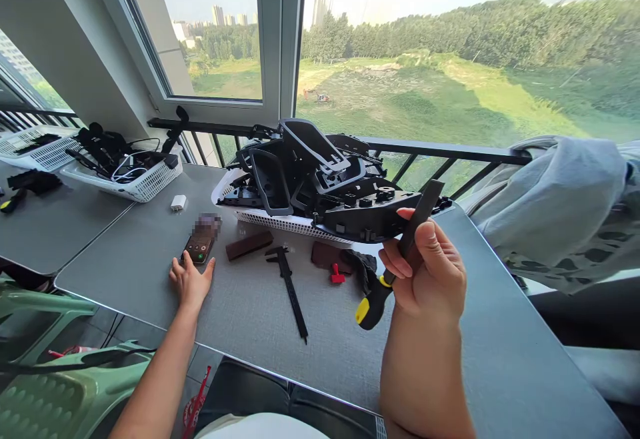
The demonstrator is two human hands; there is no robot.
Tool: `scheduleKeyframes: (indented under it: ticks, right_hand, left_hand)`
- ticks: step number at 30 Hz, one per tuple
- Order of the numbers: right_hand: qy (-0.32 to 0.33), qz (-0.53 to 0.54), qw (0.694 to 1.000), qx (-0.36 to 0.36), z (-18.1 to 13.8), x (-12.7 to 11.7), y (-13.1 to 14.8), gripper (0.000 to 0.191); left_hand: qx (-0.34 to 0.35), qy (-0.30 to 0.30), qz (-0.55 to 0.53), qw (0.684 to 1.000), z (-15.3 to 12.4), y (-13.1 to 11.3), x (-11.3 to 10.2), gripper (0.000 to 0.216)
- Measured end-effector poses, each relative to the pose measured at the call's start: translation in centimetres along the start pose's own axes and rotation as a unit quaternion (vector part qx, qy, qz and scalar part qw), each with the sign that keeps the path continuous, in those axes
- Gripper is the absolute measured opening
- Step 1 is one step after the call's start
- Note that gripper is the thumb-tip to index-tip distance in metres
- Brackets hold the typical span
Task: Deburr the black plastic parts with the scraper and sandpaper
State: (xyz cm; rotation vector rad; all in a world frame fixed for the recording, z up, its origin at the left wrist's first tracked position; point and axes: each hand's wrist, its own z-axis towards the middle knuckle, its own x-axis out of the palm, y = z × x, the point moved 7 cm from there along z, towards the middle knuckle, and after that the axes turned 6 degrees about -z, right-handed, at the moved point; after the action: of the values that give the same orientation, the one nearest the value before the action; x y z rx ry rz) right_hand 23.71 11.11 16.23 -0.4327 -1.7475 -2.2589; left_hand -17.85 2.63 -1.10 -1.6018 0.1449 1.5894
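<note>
My right hand (434,271) is closed around the dark blade of a flat file (421,216), which is raised over the table. The file's black and yellow handle points down and to the left. On the left, my left hand (193,284) rests at the lower end of a smartphone (201,247) lying face up with its screen lit. The fingers are spread, with one fingertip touching the phone. Between my hands lie a black caliper (290,289), a brown block (249,245), a red clip-like piece (337,274) and a crumpled black cloth or glove (364,267).
A white basket (295,224) heaped with black plastic parts (320,172) stands by the window railing. Further left are another white basket (150,182) with cables and a white charger (179,202). Green stools (50,392) stand below; grey fabric (560,206) hangs at right.
</note>
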Motion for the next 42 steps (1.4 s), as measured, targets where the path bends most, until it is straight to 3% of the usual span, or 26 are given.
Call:
scheduleKeyframes:
  ticks: [8, 13, 17, 21, 23, 26, 29, 33, 42]
  right_hand:
    - [-0.001, -0.005, 1.000, 0.013, -0.1, 0.1, -0.2, 0.031]
    - [-0.003, 0.001, 1.000, 0.010, -0.1, 0.1, -0.2, 0.032]
    - [0.002, 0.003, 1.000, 0.012, 0.0, 0.2, -0.2, 0.032]
    - [0.006, 0.000, 1.000, 0.012, -0.1, 0.3, -0.1, 0.030]
    - [0.006, 0.002, 1.000, 0.007, -0.1, 0.2, 0.1, 0.027]
    - [-0.003, 0.007, 1.000, 0.000, 0.0, -0.2, 0.5, 0.025]
    - [-0.016, 0.013, 1.000, 0.001, 0.2, -0.7, 0.7, 0.026]
    - [-0.005, 0.014, 1.000, 0.002, 0.5, -0.6, 0.5, 0.025]
    - [-0.001, 0.009, 1.000, 0.002, 0.1, -0.1, 0.4, 0.025]
  left_hand:
    - [0.013, -0.011, -0.009, 1.000, 0.3, 0.1, 0.0, 0.081]
    - [0.028, -0.064, -0.048, 0.996, -0.4, -1.0, -1.4, 0.092]
    - [0.072, -0.117, -0.083, 0.987, -2.1, -4.6, -2.7, 0.072]
    - [0.167, -0.085, -0.141, 0.972, -3.7, -9.6, -1.7, 0.058]
    - [0.160, -0.070, -0.160, 0.971, -3.7, -10.4, -1.0, 0.061]
    - [0.082, -0.082, -0.132, 0.984, -2.4, -8.4, -0.8, 0.075]
    - [-0.004, -0.096, -0.078, 0.992, -0.9, -4.2, -1.5, 0.089]
    - [-0.015, -0.055, -0.018, 0.998, -0.3, -0.4, -1.7, 0.089]
    - [0.001, -0.019, 0.019, 1.000, -0.4, 0.0, -0.9, 0.072]
